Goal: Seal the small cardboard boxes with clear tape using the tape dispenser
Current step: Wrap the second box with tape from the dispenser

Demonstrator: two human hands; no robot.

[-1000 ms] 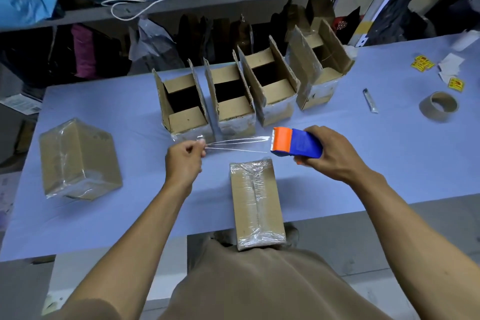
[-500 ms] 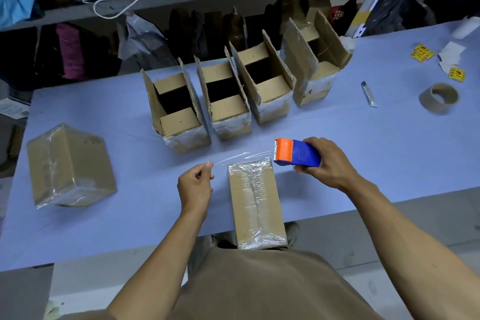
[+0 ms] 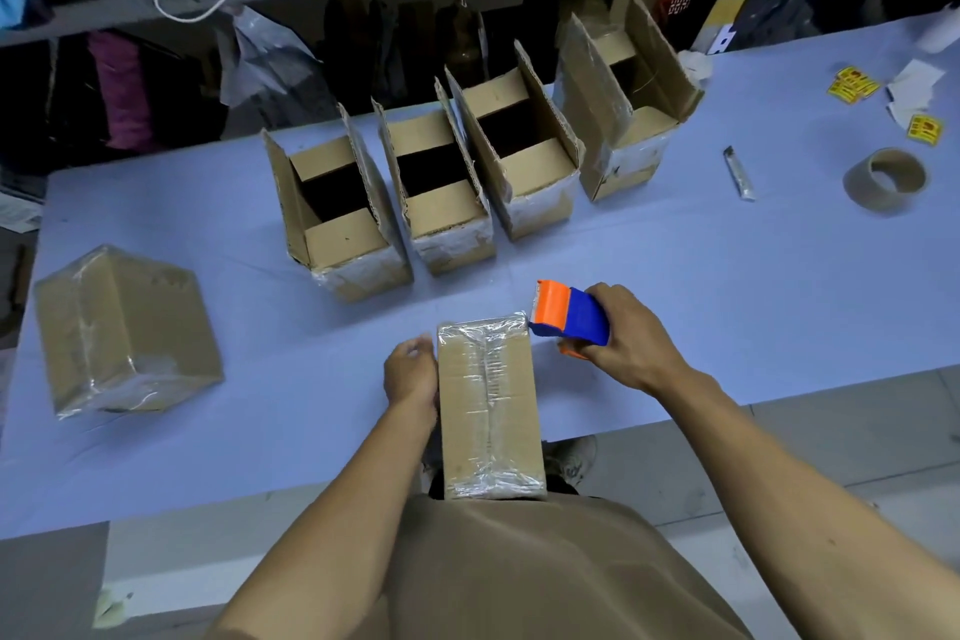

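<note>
Your right hand (image 3: 631,335) grips the blue and orange tape dispenser (image 3: 569,314), its orange end touching the far right corner of the closed box (image 3: 488,405) in front of you. Your left hand (image 3: 410,374) rests against the box's left side near the far end; whether its fingers pinch tape there you cannot tell. The step in hand looks like a strip of clear tape laid across the far end. Next, likely press it down and tear it off. Four open boxes (image 3: 343,218) wait behind, on the blue table (image 3: 727,276).
</note>
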